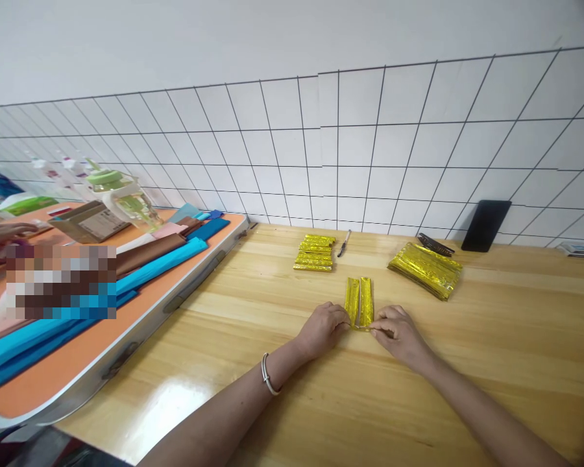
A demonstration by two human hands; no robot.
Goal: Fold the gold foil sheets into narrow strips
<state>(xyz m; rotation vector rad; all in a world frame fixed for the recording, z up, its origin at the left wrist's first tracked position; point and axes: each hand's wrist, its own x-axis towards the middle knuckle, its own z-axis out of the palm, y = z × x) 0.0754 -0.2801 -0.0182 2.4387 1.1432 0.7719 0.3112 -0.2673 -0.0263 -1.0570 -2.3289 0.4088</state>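
Observation:
A folded strip of gold foil point(359, 301) lies lengthwise on the wooden table point(282, 383), pointing away from me. My left hand point(322, 328) pinches its near end from the left, fingers closed. My right hand point(398, 331) pinches the same end from the right, fingers curled. Beyond it a small pile of folded gold strips point(315, 252) lies flat. A thicker stack of flat gold foil sheets point(426, 270) sits to the right of it.
A pen point(343, 243) lies beside the folded pile. A black phone point(485, 225) leans on the tiled wall, with a dark clip point(434, 244) near it. Left, an orange table point(78, 353) holds blue and brown crepe paper point(165, 258), a box and a bottle point(126, 198). Another person's hand point(4, 233) shows far left.

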